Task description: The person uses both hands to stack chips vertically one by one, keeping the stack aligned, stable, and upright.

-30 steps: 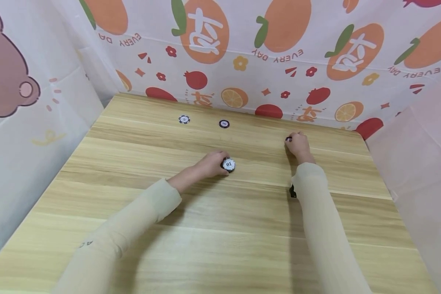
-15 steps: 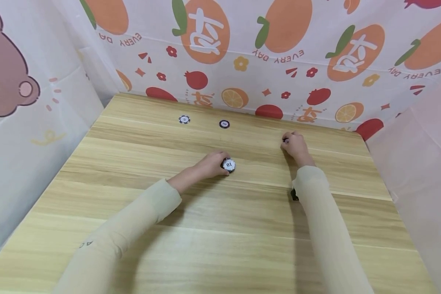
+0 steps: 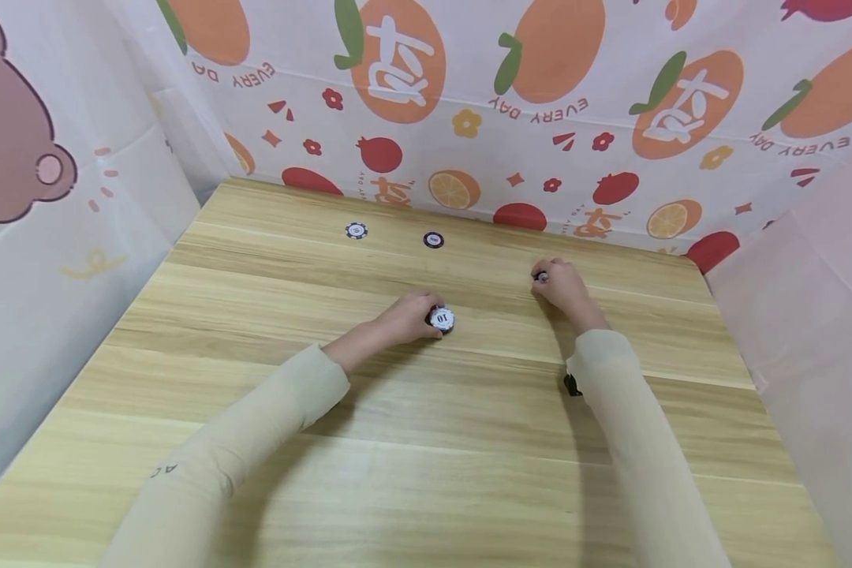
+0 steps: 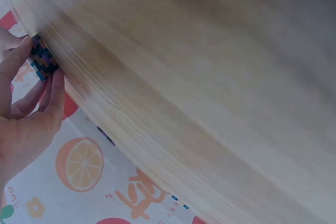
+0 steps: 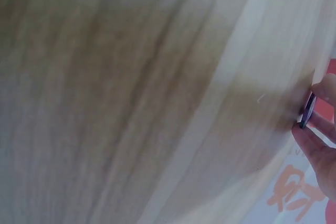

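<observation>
Near the middle of the table, my left hand (image 3: 406,317) grips a stack of poker chips (image 3: 442,319) between thumb and fingers. The top chip is white and reads 10. In the left wrist view the stack (image 4: 43,59) shows dark, teal and purple edges. To the right and farther back, my right hand (image 3: 565,285) pinches a dark-rimmed poker chip (image 3: 542,277) just at the table surface. The right wrist view shows this thin chip (image 5: 308,110) tilted on edge between thumb and fingers; its face is mostly hidden.
Two single chips lie flat near the table's back edge: a dark-and-white chip (image 3: 356,230) and a dark purple-rimmed chip (image 3: 434,240). A fruit-print curtain (image 3: 468,118) hangs behind the wooden table (image 3: 397,489). A small black object (image 3: 572,385) shows under the right cuff.
My right hand has moved left and slightly nearer with the chip, toward the stack. My left hand has stayed in place around the stack.
</observation>
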Tool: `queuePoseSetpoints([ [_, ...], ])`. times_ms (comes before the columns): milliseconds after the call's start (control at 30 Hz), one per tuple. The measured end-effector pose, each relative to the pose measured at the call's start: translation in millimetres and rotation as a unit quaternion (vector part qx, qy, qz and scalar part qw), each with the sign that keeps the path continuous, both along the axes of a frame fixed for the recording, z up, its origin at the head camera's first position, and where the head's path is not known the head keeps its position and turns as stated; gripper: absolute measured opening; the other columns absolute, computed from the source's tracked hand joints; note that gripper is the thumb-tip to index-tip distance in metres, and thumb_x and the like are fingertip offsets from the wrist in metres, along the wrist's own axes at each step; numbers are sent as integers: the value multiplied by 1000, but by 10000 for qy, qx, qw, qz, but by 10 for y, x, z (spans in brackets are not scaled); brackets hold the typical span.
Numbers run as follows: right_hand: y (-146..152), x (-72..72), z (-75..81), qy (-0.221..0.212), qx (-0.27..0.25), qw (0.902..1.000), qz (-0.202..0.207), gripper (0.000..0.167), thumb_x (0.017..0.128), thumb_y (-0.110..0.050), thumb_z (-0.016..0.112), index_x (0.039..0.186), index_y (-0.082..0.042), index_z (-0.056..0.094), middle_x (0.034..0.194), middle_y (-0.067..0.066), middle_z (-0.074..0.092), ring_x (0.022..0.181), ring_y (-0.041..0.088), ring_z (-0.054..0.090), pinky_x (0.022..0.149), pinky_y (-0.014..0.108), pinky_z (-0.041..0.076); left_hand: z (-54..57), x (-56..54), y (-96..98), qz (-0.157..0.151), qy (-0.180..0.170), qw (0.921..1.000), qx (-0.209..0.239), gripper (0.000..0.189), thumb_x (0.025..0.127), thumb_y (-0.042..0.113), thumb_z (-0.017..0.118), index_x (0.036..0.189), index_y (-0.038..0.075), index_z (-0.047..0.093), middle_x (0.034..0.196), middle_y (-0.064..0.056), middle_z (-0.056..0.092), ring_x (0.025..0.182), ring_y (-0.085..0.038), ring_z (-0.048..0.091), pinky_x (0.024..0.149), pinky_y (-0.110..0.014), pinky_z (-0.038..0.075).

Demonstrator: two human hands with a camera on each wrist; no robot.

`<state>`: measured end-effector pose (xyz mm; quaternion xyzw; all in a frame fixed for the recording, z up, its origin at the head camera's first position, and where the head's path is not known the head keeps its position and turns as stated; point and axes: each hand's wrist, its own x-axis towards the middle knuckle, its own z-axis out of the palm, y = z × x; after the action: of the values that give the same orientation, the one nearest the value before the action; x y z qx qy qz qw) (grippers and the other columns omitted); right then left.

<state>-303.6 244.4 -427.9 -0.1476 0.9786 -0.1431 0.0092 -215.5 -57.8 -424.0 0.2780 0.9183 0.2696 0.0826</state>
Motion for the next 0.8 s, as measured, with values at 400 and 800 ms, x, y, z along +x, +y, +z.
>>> queuePoseSetpoints([
  [400,-98,67,-20,-52,-154,9987,477,24,80,-11,60,103,-2,64,108,21,54,96,35,52,87,46,40,-13,6,-16,-37,75,10000,50,49,75,14,76,113,-7,56,114,-19,55,106,-31,50,92,-36,40],
  [800,-252,159,2,-129,-271,9973,673,25,79,-11,63,104,-4,64,107,19,55,97,34,51,87,45,41,-28,-6,-1,-14,99,9999,-3,49,75,15,77,114,-6,56,114,-19,55,106,-30,51,92,-36,40],
])
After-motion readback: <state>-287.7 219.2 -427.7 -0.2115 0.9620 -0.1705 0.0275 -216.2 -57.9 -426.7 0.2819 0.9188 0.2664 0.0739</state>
